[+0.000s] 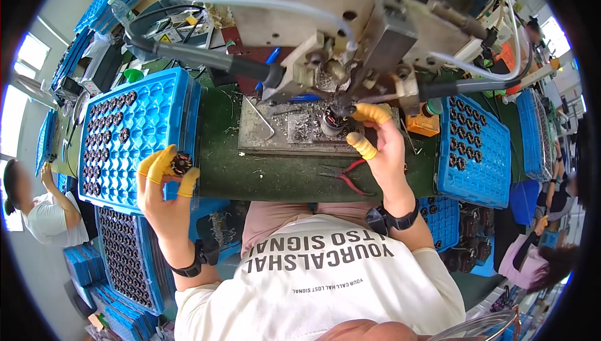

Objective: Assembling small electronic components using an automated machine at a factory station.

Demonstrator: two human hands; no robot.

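One small dark round component [181, 164] sits at the fingertips of the left hand [164, 207], pinched in yellow finger covers [188, 182] at 9 o'clock, well apart from the right hand [388, 156] at 3 o'clock. That hand, thumb and forefinger parted and gripping nothing visible, is just beside a metal post [332, 128] at its 10 o'clock (whether a fingertip touches cannot be told). Red-handled pliers [352, 182] lie at its 8 o'clock; a blue tray [150, 115] stands at the left hand's 11.
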